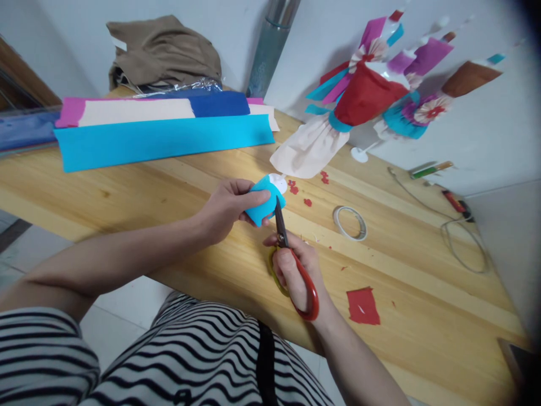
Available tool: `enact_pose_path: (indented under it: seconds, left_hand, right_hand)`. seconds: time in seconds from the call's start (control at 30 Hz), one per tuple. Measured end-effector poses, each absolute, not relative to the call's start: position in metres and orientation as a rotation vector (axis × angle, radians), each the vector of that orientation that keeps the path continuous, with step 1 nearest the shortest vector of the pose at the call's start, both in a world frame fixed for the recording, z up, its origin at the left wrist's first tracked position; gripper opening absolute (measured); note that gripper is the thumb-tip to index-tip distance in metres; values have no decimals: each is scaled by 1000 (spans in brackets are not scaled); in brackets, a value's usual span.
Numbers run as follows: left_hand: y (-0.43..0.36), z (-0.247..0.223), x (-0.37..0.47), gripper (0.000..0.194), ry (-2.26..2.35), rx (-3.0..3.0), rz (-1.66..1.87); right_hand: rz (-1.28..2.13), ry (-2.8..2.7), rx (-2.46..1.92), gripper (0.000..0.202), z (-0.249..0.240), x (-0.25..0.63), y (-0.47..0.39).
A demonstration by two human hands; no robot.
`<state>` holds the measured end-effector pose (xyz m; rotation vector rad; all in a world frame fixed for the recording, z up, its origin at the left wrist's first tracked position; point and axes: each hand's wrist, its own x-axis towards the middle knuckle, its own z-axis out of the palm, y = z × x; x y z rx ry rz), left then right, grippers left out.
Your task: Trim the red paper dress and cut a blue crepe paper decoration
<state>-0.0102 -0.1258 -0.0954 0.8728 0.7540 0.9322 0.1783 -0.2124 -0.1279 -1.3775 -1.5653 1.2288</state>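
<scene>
Back of tabletop point(406, 248) is busy: blue sheet point(164, 142), brown cloth point(169, 51), bottle point(268, 56), paper dress point(367, 96) with its pale skirt near the work. Tape roll point(350, 223) and red scrap point(364, 306) off to the right. Blue piece point(258, 210) pinched in left hand point(230, 200), grip closed, thumb on top; scissors point(280, 225) point at its right edge, blade gap hard to tell. Right hand point(301, 265) wrapped round the handles, forearm in from lower right; left forearm from the left.
</scene>
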Motion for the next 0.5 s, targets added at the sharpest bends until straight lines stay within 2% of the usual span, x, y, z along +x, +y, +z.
enact_pose_path:
  seconds: [0.3, 0.5]
  left_hand:
    - [-125, -94, -11, 34, 765, 889, 947]
    - [-125, -96, -10, 28, 776, 879, 964]
  right_hand:
    - [1241, -1575, -1353, 58, -127, 177, -211]
    - [1257, -1590, -1312, 55, -131, 179, -211]
